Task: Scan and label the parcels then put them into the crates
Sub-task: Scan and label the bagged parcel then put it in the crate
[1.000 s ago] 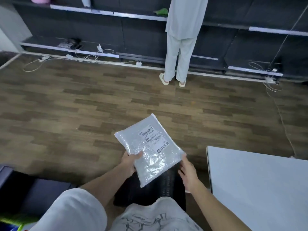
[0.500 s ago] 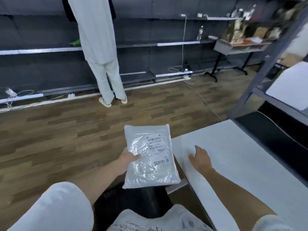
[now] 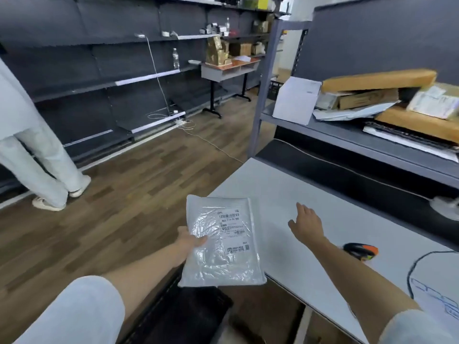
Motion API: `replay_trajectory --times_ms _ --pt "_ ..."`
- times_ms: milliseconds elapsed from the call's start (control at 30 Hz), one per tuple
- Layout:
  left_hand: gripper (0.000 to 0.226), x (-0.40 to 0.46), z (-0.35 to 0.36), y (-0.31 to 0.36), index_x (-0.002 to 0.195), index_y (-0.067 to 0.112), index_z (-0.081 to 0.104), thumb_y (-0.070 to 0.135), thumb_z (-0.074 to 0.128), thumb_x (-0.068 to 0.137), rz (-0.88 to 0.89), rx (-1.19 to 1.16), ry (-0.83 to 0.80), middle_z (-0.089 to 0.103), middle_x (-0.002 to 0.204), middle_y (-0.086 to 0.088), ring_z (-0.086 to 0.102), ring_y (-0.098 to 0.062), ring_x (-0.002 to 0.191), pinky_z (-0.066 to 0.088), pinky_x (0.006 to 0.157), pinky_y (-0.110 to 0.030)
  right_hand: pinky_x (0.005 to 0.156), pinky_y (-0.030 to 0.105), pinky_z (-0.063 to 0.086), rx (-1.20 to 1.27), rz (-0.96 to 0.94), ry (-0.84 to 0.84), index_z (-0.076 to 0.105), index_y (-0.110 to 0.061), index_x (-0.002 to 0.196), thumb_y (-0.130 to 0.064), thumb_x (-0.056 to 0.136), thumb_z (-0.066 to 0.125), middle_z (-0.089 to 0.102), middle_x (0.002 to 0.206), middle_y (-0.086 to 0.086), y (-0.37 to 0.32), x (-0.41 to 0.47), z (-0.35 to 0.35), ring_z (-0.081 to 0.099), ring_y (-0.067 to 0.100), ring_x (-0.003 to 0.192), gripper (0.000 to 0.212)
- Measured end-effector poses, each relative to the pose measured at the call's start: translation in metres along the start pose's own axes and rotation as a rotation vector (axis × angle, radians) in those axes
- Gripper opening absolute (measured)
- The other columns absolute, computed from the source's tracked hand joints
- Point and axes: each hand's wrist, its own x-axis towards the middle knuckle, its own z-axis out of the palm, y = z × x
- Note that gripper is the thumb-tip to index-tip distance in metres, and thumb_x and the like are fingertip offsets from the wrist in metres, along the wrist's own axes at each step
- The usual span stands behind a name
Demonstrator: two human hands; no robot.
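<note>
Clearly early on: the left hand (image 3: 190,240) pinches a clear plastic parcel (image 3: 222,242) by its edge, label up, held over the near edge of the white table (image 3: 285,184). The right hand (image 3: 306,223), fingers loose and holding nothing, hovers over the table. An orange-and-black scanner (image 3: 360,250) lies beside that forearm, untouched. Scanning, labelling and crating all seem left.

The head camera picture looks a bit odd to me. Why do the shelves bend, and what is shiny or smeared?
Head view: the wide-angle lens bows the grey rack post and tilts the shelves. Head view: light glares off the crinkled plastic parcel in the left hand, though its barcode label stays legible. Head view: the parcels on the rack at far right are smeared with blur.
</note>
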Motion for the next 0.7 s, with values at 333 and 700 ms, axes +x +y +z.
replay_trajectory --times_ms 333,700 --pt "0.075 0.001 0.09 0.037 0.136 0.009 0.027 0.011 0.075 0.079 0.05 0.137 -0.188 0.047 0.129 -0.012 0.05 -0.032 0.117 0.042 0.103 -0.044 0.105 0.039 0.034 -0.005 0.209 -0.001 0.024 -0.009 0.146 -0.022 0.094 0.047 0.039 0.144 0.009 0.083 -0.03 -0.015 0.038 0.028 0.129 0.059" --pt "0.076 0.011 0.173 0.074 0.141 0.011 0.023 0.017 0.071 0.083 0.09 0.299 -0.255 0.043 0.136 -0.013 0.047 -0.032 0.121 0.041 0.103 -0.041 0.105 0.038 0.033 0.024 0.365 0.017 0.024 -0.01 0.147 -0.023 0.092 0.049 0.039 0.145 0.008 0.163 -0.011 -0.017 0.038 0.027 0.131 0.061"
